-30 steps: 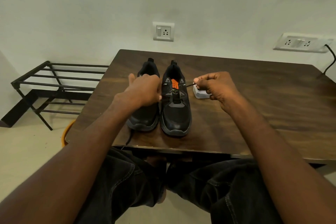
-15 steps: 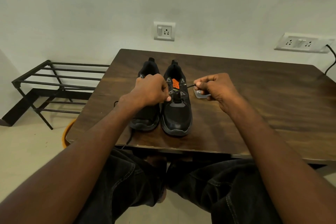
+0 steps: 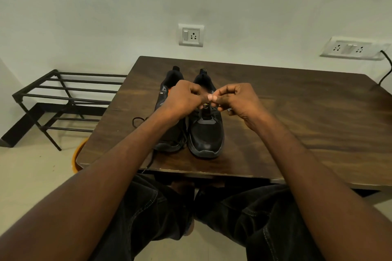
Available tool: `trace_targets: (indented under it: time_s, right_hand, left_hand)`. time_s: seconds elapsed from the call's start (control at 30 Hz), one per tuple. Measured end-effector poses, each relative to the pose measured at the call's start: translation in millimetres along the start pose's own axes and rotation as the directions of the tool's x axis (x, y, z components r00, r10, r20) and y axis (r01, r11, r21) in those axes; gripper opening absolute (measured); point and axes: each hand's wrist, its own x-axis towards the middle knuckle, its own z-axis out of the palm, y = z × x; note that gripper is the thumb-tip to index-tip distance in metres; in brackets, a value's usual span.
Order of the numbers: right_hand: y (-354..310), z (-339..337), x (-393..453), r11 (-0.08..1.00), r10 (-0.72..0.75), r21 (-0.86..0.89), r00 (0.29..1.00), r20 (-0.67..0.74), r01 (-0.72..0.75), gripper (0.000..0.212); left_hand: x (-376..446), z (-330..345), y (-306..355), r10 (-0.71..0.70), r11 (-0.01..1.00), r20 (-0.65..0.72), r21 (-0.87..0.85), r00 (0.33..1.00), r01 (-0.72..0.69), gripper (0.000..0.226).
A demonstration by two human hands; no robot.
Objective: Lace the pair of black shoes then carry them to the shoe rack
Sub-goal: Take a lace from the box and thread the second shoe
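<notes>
Two black shoes [image 3: 191, 121] stood side by side on the tabletop [image 3: 297, 116] | left hand [image 3: 182, 99] and right hand [image 3: 237, 99] met above the right shoe, fingers curled, pinching its lace; lace itself hidden | shoe rack [image 3: 63, 95] stood left of the tabletop

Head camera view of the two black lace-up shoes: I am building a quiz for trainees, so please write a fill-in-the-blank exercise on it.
1. The two black lace-up shoes stand on the dark brown wooden ____.
2. The left hand and right hand meet above the ____ shoe of the pair as seen in the picture.
3. The black metal shoe rack holds ____ shoes.
4. A loose black lace lies on the ____ side of the pair.

Missing words: table; right; no; left
</notes>
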Motion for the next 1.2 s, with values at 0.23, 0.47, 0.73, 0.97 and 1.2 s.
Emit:
trace_targets:
  time_s: [0.23, 0.47, 0.73, 0.97, 1.2]
  right_hand:
    - [-2, 6, 1, 1.000, 0.022, 0.009, 1.000, -0.014, -0.022, 0.008]
    - [18, 21, 21, 0.943, -0.033, -0.329, 0.971, -0.236, -0.048, 0.013]
    - [25, 24, 33, 0.850, 0.048, -0.501, 0.971, -0.234, -0.162, 0.036]
    - [24, 13, 31, 0.943, 0.162, -0.257, 0.968, -0.194, -0.209, 0.024]
    - [25, 12, 31, 0.951, 0.183, -0.219, 0.968, -0.174, -0.219, 0.026]
  left_hand:
    - [-2, -1, -10, -0.026, 0.999, -0.023, 0.032, 0.999, 0.027, 0.007]
    - [-4, 4, -13, 0.127, 0.902, -0.088, 0.424, 0.988, -0.078, 0.008]
    - [-3, 16, -12, 0.161, 0.794, -0.092, 0.603, 0.983, -0.074, 0.013]
    - [0, 28, -17, 0.136, 0.846, -0.013, 0.522, 0.991, -0.109, 0.012]
    - [-2, 37, -11, 0.138, 0.796, -0.060, 0.600, 0.989, -0.075, 0.011]
